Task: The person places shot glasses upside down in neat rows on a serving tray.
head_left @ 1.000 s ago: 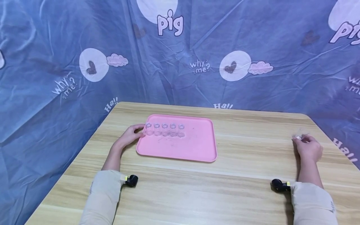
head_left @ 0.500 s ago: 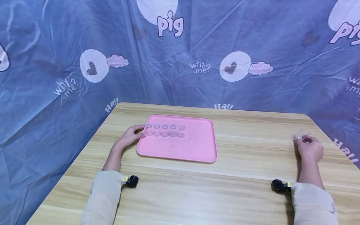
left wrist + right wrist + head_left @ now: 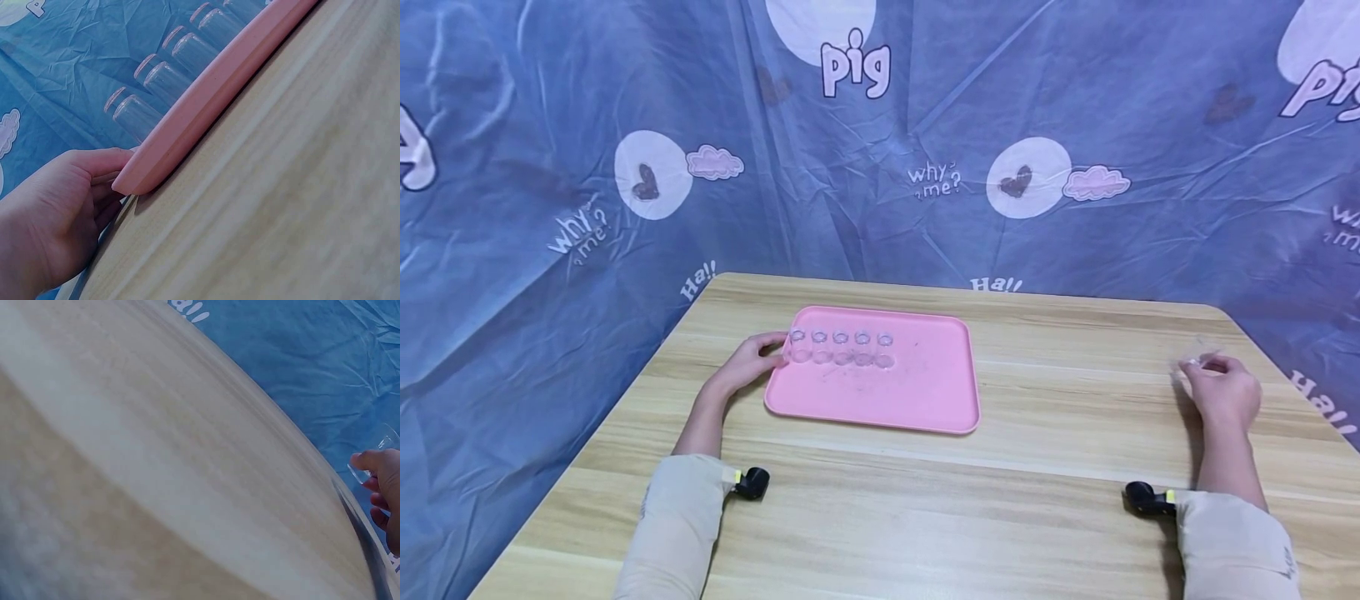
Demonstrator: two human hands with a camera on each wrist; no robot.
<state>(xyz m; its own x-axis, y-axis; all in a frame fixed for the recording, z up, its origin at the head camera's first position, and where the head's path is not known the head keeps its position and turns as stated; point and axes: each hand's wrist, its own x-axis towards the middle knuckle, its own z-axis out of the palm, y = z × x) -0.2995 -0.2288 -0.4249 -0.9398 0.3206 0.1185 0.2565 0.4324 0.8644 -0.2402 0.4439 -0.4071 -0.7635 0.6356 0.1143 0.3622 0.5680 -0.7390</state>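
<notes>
In the head view, my left hand [image 3: 748, 364] grips the left rim of a pink tray [image 3: 925, 400]. The left wrist view has its thumb [image 3: 106, 160] over the tray's edge, other fingers curled beneath. Clear cups [image 3: 139, 117] stand upright on the tray, along its back left part. Their see-through walls overlap, so I cannot tell whether they form one row or two. Far off on the right, my right hand [image 3: 1225, 392] pinches a clear cup [image 3: 362, 472] between thumb and fingers. Much of that cup is faint or hidden behind the hand.
A wood-grain table [image 3: 1000, 517] carries the tray. Its right edge runs close to my right hand. Blue printed cloth [image 3: 887, 225] hangs behind the table and along the sides. A small black camera sits on each sleeve cuff.
The cup in my right hand has shifted and tilted a little, and that hand seems slightly higher. My left hand and the tray stay where they were.
</notes>
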